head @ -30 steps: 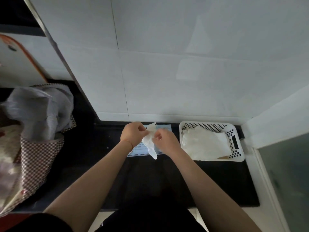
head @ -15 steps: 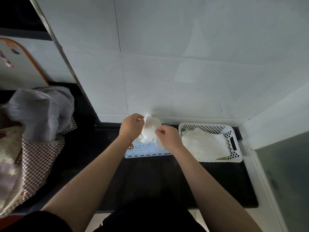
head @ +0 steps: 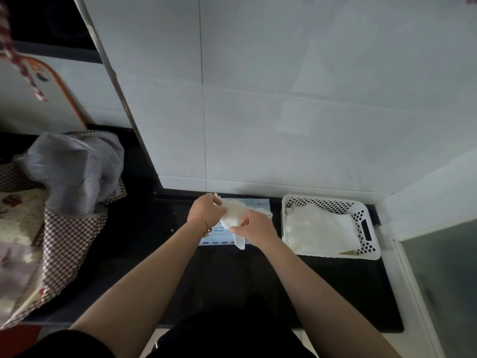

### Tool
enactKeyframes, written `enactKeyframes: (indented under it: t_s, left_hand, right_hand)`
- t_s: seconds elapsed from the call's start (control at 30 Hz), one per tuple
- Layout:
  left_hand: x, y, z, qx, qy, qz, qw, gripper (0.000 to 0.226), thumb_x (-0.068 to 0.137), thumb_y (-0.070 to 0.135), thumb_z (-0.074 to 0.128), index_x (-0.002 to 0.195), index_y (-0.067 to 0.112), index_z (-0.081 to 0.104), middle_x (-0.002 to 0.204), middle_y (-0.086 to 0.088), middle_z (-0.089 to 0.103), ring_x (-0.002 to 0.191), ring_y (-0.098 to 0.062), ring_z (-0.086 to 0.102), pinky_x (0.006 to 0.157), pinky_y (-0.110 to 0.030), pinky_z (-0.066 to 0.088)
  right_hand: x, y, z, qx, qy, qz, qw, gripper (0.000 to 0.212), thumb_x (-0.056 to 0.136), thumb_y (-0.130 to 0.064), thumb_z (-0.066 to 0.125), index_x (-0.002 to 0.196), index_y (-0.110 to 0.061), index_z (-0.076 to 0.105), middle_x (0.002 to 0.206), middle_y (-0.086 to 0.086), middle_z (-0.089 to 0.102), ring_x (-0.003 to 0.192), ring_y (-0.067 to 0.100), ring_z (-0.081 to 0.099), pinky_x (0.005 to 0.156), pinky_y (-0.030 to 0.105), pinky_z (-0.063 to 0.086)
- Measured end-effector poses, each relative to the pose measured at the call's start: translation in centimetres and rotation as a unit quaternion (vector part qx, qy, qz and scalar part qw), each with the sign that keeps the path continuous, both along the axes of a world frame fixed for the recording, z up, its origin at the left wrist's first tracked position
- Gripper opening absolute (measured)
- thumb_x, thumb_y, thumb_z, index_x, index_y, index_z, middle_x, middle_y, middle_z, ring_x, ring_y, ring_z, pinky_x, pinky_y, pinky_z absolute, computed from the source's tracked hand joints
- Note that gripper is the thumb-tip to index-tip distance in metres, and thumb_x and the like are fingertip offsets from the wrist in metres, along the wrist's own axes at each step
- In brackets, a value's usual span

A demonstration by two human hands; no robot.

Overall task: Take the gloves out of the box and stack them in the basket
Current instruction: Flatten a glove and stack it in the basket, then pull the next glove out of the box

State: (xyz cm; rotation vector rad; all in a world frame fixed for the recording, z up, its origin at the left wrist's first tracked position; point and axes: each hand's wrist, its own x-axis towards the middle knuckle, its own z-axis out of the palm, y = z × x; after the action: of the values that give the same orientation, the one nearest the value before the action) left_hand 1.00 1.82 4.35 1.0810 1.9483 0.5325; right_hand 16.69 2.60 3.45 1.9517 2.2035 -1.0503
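Pale wall tiles [head: 284,125] rise behind a black countertop [head: 232,280], where a light-blue glove box [head: 259,203] lies flat against the wall and a white perforated basket [head: 367,250] sits just to its right, close to the corner. Both hands work above the box. Half a second ago they held a bunched white glove up near the wall, above the box's far edge; now they have come lower and nearer, and the glove [head: 233,215] is spread wider between them, with one limp end drooping below the right hand over the box's front edge. The left hand [head: 205,211] pinches the glove at its upper left, fingers curled around the material; the right hand [head: 255,227] pinches it lower down, thumb and forefinger closed on the thin film. That suggests the glove is out of the box and being pulled flat, so the step in hand is probably the smoothing before it goes across to the basket. It is not yet over the basket.

Thin, translucent and milky white, the glove is creased and floppy; its finger parts cannot be told apart here. Inside the basket lies a flat stack of gloves [head: 318,229] of the same kind, covering most of the floor. To the far left, a checked fabric bag [head: 64,241] stands on the counter with a grey plastic bag [head: 72,169] stuffed in its top.
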Motion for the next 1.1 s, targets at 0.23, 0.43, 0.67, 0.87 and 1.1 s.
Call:
enactKeyframes:
  t_s: [0.23, 0.43, 0.67, 0.87, 1.1]
  left_hand:
    - [-0.3, -0.1, 0.6, 0.071, -0.032, 0.013, 0.997, 0.012, 0.086, 0.022, 0.068, 0.081, 0.011, 0.071, 0.073, 0.003, 0.065, 0.066, -0.014, 0.056, 0.058, -0.022, 0.046]
    - [-0.1, 1.3, 2.9, 0.13, -0.03, 0.012, 0.991, 0.021, 0.095, 0.02, 0.055, 0.112, 0.022, 0.066, 0.098, 0.005, 0.066, 0.073, -0.01, 0.06, 0.059, -0.018, 0.043]
    - [-0.8, 1.2, 3.4, 0.113, -0.087, -0.005, 0.99, 0.032, 0.09, 0.004, 0.045, 0.107, 0.022, 0.066, 0.111, 0.006, 0.065, 0.094, -0.014, 0.06, 0.069, -0.024, 0.048]
    - [-0.6, 1.0, 5.3, 0.161, -0.246, 0.014, 0.956, 0.014, 0.09, 0.014, 0.057, 0.094, 0.008, 0.07, 0.09, 0.0, 0.067, 0.085, -0.015, 0.06, 0.077, -0.026, 0.047]
    - [-0.5, 1.3, 6.0, 0.148, -0.18, -0.029, 0.972, 0.023, 0.088, 0.024, 0.07, 0.068, 0.016, 0.062, 0.06, 0.009, 0.051, 0.06, -0.012, 0.044, 0.06, -0.023, 0.038]
  right_hand:
    - [-0.5, 0.9, 1.2, 0.027, 0.027, 0.009, 0.999, 0.011, 0.094, -0.02, 0.055, 0.095, -0.015, 0.064, 0.09, -0.004, 0.063, 0.086, 0.016, 0.058, 0.076, 0.031, 0.049]
    - [-0.3, 1.7, 3.9, 0.036, 0.136, -0.035, 0.989, 0.005, 0.092, -0.022, 0.06, 0.091, -0.019, 0.064, 0.082, -0.011, 0.06, 0.071, 0.005, 0.056, 0.055, 0.019, 0.042]
    - [-0.7, 2.9, 8.3, 0.102, 0.252, -0.072, 0.96, 0.007, 0.089, -0.017, 0.064, 0.084, -0.021, 0.066, 0.078, -0.013, 0.063, 0.071, 0.0, 0.058, 0.067, 0.014, 0.044]
    - [0.1, 3.7, 11.4, 0.106, 0.315, -0.123, 0.935, 0.01, 0.092, -0.016, 0.054, 0.086, -0.013, 0.061, 0.075, -0.001, 0.059, 0.065, 0.01, 0.053, 0.06, 0.014, 0.045]
    - [1.0, 4.1, 12.5, 0.101, 0.366, -0.204, 0.902, 0.011, 0.096, -0.014, 0.044, 0.094, -0.01, 0.055, 0.066, -0.008, 0.056, 0.062, 0.007, 0.051, 0.058, 0.014, 0.042]
